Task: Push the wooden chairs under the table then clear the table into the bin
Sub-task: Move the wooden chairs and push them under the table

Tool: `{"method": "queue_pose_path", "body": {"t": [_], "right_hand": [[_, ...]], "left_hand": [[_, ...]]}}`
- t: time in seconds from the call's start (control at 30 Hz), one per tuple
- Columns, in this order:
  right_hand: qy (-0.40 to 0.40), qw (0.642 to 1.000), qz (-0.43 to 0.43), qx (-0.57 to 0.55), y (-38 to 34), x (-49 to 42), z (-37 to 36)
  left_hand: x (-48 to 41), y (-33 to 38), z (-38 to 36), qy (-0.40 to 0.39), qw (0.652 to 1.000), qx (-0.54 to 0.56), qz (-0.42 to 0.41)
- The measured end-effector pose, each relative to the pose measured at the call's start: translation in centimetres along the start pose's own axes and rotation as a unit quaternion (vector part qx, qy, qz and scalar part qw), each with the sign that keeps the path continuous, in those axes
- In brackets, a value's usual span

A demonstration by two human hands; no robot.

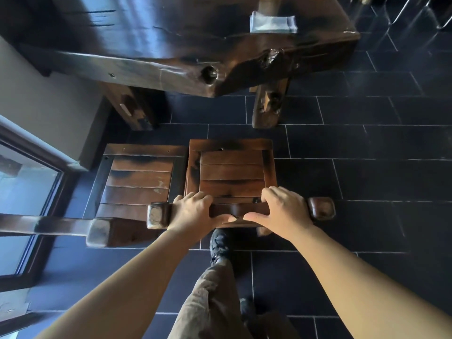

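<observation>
— At the grip, what's held?
— Both hands, left hand (193, 210) and right hand (283, 211), clasp the top rail of one wooden chair (231, 172).
— Pushed in yet?
— No; its seat sits clear of the surface (171, 45) ahead. Left of the grip, a second chair (139, 179) also stands out.
— And clearing?
— Beyond, a folded napkin (272, 23) remains; no bin visible.
</observation>
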State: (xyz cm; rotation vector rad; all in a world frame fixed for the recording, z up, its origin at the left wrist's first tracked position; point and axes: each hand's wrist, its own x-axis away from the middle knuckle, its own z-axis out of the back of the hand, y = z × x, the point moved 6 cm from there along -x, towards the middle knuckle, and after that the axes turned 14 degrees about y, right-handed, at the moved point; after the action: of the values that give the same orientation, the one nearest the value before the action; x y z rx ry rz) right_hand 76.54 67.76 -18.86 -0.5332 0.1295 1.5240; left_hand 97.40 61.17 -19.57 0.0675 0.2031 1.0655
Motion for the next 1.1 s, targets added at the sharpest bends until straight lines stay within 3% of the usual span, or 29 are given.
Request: {"method": "queue_pose_path", "body": {"t": [0.4,1.1], "right_hand": [[-0.046,0.999,-0.012,0.009,5.0,-11.0,-3.9],[0.007,1.0,-0.008,-0.004,11.1,-26.5,-8.9]], "left_hand": [[-12.0,-1.9,-1.9,-0.006,1.0,-0.015,0.007],[-30.0,-4.5,-3.6,-0.028,0.999,-0.032,-0.025]]}}
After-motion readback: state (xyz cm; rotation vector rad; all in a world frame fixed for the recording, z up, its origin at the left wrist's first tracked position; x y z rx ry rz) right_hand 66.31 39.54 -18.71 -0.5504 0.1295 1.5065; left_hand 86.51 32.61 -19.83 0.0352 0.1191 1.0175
